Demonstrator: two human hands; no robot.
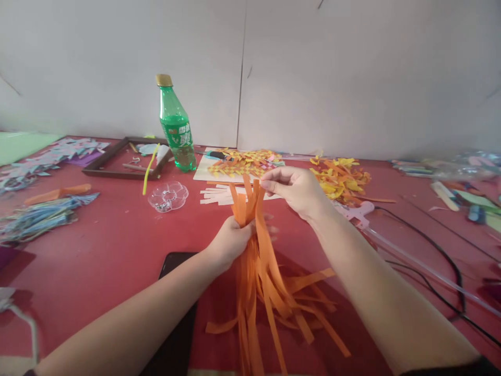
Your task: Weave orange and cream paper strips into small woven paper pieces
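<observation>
A bundle of long orange strips (253, 282) hangs from my left hand (233, 237), whose fingers are wrapped round it near the top. Short strip ends stick up above that fist, and the long ends spread over the red table. At the upper right of the bundle, my right hand (295, 190) pinches the tip of one orange strip between thumb and forefinger. Behind the hands lie pale pink strips (221, 194) and a yellow-and-orange woven piece (242, 166) on a light board (201, 169).
A green bottle (178, 136) stands at the back, near a clear flower-shaped dish (168, 197) and a dark frame (105, 169). Yellow and orange scraps (342, 180) lie back right. A pink glue gun (358, 213) with black cable (442, 245) sits right. Under my left forearm is a black phone-like slab (176, 261).
</observation>
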